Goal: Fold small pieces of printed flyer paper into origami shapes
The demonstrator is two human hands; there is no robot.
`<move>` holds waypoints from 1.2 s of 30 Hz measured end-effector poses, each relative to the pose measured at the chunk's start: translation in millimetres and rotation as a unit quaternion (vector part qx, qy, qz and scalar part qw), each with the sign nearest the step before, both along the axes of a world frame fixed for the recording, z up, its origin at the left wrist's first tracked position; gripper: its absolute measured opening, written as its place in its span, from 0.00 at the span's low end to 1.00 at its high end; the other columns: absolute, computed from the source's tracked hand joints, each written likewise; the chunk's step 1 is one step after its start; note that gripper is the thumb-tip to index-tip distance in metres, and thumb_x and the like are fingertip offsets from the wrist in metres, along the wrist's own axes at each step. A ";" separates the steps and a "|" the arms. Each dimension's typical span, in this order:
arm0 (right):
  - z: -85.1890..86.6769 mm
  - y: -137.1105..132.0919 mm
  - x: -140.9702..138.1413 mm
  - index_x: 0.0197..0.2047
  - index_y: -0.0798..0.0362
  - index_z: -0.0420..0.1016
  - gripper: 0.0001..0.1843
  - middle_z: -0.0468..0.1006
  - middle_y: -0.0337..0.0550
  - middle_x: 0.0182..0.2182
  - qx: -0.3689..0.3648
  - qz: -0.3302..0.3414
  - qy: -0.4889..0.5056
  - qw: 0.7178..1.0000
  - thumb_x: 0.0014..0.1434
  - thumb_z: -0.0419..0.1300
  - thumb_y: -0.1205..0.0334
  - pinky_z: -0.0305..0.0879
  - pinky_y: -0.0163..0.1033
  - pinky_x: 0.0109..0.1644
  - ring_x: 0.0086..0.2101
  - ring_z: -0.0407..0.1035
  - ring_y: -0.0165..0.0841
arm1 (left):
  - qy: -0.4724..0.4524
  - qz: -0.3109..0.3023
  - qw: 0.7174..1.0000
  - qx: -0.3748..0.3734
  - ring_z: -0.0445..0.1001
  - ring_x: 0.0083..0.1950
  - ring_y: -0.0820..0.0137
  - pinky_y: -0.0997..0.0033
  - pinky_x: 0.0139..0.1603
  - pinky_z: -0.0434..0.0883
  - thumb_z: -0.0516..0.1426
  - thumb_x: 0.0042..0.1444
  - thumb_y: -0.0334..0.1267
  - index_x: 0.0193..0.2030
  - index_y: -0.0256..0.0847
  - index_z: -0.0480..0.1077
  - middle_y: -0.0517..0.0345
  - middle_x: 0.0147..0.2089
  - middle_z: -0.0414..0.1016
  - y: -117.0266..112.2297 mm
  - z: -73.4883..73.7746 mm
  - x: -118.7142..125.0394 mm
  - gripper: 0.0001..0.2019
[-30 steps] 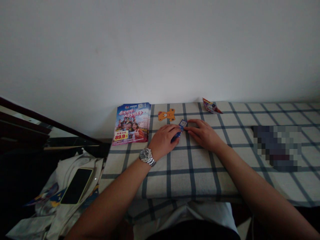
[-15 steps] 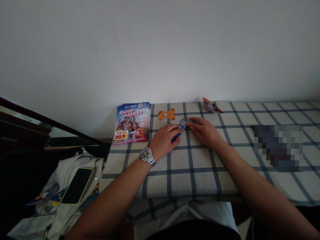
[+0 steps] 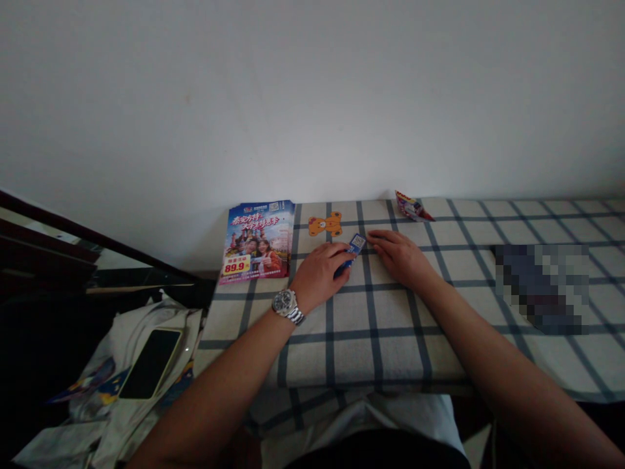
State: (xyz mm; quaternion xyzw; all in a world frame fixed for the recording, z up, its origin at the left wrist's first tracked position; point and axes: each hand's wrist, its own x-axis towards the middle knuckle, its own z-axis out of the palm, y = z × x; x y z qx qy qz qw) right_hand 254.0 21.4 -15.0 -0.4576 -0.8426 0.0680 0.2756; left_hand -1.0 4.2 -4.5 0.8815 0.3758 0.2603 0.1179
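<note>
At the near left, a phone (image 3: 150, 363) is resting on crumpled pale material (image 3: 141, 314); uneven support could cause sliding. Whether this material is forming a bag, or containing anything, cannot be determined. Further out, the left hand (image 3: 321, 270) is covering most of a small blue printed paper (image 3: 358, 241) on the checked tablecloth (image 3: 400, 339); its fingers are bending over the paper, and pinching cannot be distinguished from pressing. The right hand (image 3: 398, 256) is lying beside the exposed end, fingers loosely extended, holding nothing visible; contact is uncertain. Uneven pressure or shifting cloth could skew the paper. Beyond, a flyer stack (image 3: 258, 247) is lying near the left hand; a sideways knock could scatter sheets. Farthest, a folded paper piece (image 3: 413, 207) is resting tilted near the wall (image 3: 342, 98); tugging the cloth could topple it.
</note>
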 end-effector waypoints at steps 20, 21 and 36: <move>2.7 -5.7 -1.7 0.59 0.49 0.79 0.16 0.79 0.50 0.59 0.018 0.074 0.006 0.997 0.71 0.59 0.61 0.70 0.56 0.64 0.59 0.73 0.46 | 0.057 0.005 0.998 0.014 0.68 0.67 0.56 0.45 0.68 0.66 0.57 0.64 0.26 0.64 0.50 0.72 0.53 0.67 0.70 -0.2 1.2 -5.6 0.24; 1.7 -5.3 -1.7 0.59 0.49 0.79 0.16 0.79 0.51 0.59 0.019 0.074 0.004 0.997 0.71 0.59 0.61 0.70 0.56 0.64 0.59 0.73 0.46 | 0.062 0.007 0.998 0.014 0.68 0.67 0.56 0.45 0.68 0.66 0.57 0.64 0.26 0.65 0.50 0.72 0.53 0.67 0.70 -0.6 1.7 -5.8 0.24; 4.5 -6.4 -2.4 0.57 0.49 0.80 0.15 0.80 0.51 0.57 0.008 0.065 0.004 0.998 0.69 0.60 0.62 0.73 0.56 0.62 0.56 0.75 0.46 | 0.060 0.054 0.997 0.015 0.68 0.64 0.56 0.47 0.60 0.67 0.57 0.69 0.34 0.61 0.52 0.74 0.57 0.65 0.73 -0.7 2.7 -8.8 0.16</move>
